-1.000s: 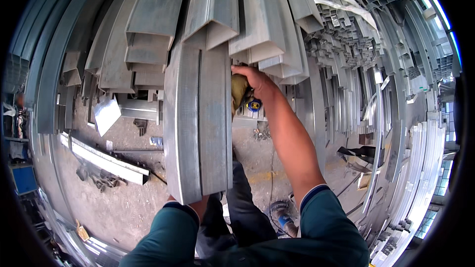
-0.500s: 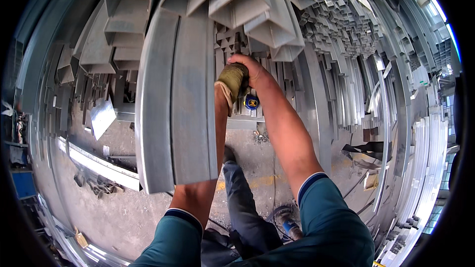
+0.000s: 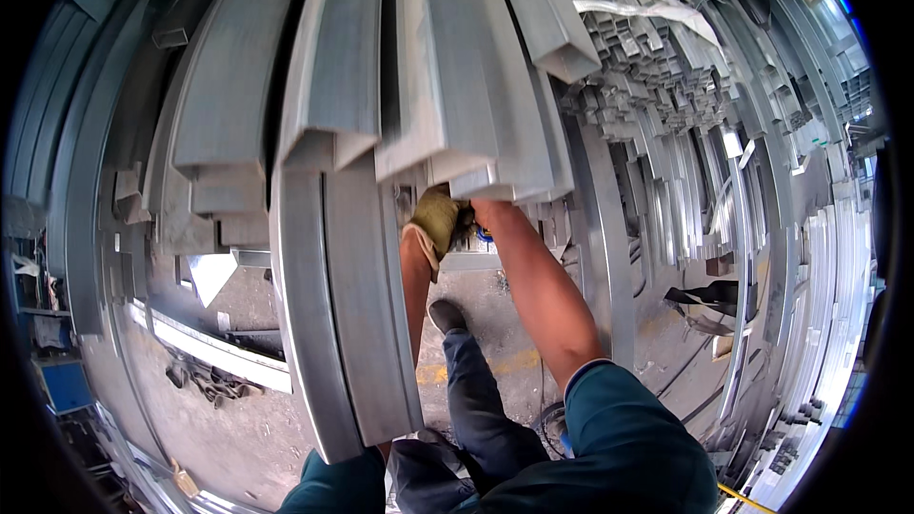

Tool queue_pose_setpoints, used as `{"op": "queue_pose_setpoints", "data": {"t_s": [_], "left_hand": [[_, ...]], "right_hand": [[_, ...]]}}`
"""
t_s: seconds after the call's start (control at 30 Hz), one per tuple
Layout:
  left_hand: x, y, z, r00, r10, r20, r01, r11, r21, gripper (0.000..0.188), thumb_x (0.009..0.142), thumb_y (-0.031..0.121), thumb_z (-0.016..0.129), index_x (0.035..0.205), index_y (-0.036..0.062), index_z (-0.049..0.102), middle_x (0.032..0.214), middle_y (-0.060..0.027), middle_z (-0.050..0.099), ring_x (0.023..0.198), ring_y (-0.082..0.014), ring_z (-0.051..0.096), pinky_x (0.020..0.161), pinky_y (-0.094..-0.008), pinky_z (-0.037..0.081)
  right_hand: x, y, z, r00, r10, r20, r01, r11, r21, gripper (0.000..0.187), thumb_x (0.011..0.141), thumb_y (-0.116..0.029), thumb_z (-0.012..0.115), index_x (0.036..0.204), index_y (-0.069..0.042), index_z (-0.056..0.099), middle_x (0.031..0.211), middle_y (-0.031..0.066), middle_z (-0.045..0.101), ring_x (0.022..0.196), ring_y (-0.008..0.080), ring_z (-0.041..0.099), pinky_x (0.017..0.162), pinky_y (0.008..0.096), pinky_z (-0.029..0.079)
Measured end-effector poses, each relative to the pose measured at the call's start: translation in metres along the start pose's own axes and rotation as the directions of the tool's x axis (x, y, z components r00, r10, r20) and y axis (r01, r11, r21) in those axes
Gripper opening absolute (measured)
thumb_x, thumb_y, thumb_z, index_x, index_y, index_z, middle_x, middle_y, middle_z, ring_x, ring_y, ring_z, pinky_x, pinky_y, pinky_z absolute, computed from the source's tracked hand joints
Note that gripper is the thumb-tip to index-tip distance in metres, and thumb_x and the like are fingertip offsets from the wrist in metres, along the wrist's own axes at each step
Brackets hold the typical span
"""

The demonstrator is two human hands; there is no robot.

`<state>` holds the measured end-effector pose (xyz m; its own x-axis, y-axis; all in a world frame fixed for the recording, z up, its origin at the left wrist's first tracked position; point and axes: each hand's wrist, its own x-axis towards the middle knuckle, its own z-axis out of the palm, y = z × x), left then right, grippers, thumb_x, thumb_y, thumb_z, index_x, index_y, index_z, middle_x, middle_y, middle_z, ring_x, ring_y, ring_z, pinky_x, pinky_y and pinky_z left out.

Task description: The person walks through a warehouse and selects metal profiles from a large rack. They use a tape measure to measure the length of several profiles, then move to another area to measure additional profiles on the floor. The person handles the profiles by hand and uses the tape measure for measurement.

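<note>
My left hand (image 3: 438, 219) wears a yellow-green work glove and reaches beneath the open ends of grey rectangular metal tubes (image 3: 443, 67). Its fingers look curled, but whatever lies in them is hidden. Close beside it is my bare right hand (image 3: 483, 210), mostly covered by the tube ends, its fingers out of sight. A blue tape measure (image 3: 485, 234) shows partly beside the right wrist. One long grooved metal profile (image 3: 367, 314) juts toward me and covers part of my left forearm.
Bundles of small square tubes (image 3: 657, 67) and long light profiles (image 3: 819, 324) fill the right side. On the floor at left lie a white bar (image 3: 214, 349) and dark crumpled material (image 3: 209, 385). A blue box (image 3: 67, 386) stands at far left. My shoe (image 3: 447, 316) is below the tubes.
The tubes and jutting profile now appear lower in view, and the tube ends cover most of both hands. The hands have stayed close together; the tape measure is more hidden.
</note>
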<state>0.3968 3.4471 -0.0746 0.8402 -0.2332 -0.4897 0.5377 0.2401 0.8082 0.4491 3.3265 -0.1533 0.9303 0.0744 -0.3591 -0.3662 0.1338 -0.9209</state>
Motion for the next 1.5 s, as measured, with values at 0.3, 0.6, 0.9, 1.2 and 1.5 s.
{"op": "queue_pose_setpoints", "data": {"t_s": [0.3,0.6,0.9,1.2,1.5], "left_hand": [[-0.019,-0.002,-0.007,0.964,-0.015,0.266,-0.249,0.304,0.920,0.023,0.092,0.021,0.052,0.092,0.0047,0.069,0.082,-0.0132,0.070,0.073,-0.0249,0.069,0.061,-0.0399,0.054],[0.029,-0.040,-0.015,0.914,0.048,0.402,-0.395,-0.113,0.912,0.032,0.091,0.018,0.052,0.116,0.0098,0.069,0.119,-0.0165,0.068,0.110,-0.0317,0.065,0.093,-0.0401,0.052],[0.059,-0.047,-0.011,0.884,0.221,0.413,-0.385,-0.159,0.909,0.032,0.095,0.020,0.046,0.120,0.0112,0.066,0.125,-0.0161,0.064,0.116,-0.0306,0.061,0.096,-0.0397,0.049],[0.056,-0.048,-0.006,0.817,0.298,0.494,-0.429,-0.258,0.865,0.037,0.083,-0.001,0.056,0.117,0.0057,0.067,0.115,-0.0149,0.069,0.107,-0.0283,0.066,0.088,-0.0355,0.053],[0.063,-0.025,-0.005,0.906,0.173,0.385,-0.398,0.044,0.916,0.014,0.083,-0.004,0.059,0.093,0.0043,0.066,0.080,-0.0051,0.064,0.067,-0.0159,0.062,0.054,-0.0315,0.051]], "right_hand": [[-0.093,-0.070,0.019,0.956,0.179,0.233,-0.181,0.983,-0.013,0.044,0.086,-0.033,0.074,0.115,-0.002,0.065,0.110,0.0095,0.068,0.100,0.0193,0.064,0.089,0.0326,0.050],[-0.045,-0.026,-0.001,0.864,0.443,0.242,-0.469,0.881,0.063,0.034,0.084,-0.033,0.072,0.104,-0.006,0.068,0.100,0.0084,0.071,0.091,0.0205,0.068,0.082,0.0346,0.054],[0.001,-0.026,-0.014,0.874,0.449,0.189,-0.426,0.892,-0.147,0.041,0.077,-0.045,0.072,0.107,-0.018,0.067,0.104,0.0025,0.067,0.097,0.0155,0.060,0.085,0.0396,0.042],[-0.001,-0.030,-0.017,0.890,0.395,0.227,-0.432,0.889,0.150,0.031,0.082,-0.024,0.076,0.104,-0.005,0.066,0.097,0.0094,0.070,0.083,0.0211,0.069,0.080,0.0365,0.057],[-0.009,-0.048,-0.024,0.915,0.345,0.209,-0.370,0.925,0.092,0.036,0.079,-0.032,0.077,0.104,-0.007,0.070,0.096,0.0054,0.071,0.078,0.0158,0.068,0.069,0.0313,0.054]]}}
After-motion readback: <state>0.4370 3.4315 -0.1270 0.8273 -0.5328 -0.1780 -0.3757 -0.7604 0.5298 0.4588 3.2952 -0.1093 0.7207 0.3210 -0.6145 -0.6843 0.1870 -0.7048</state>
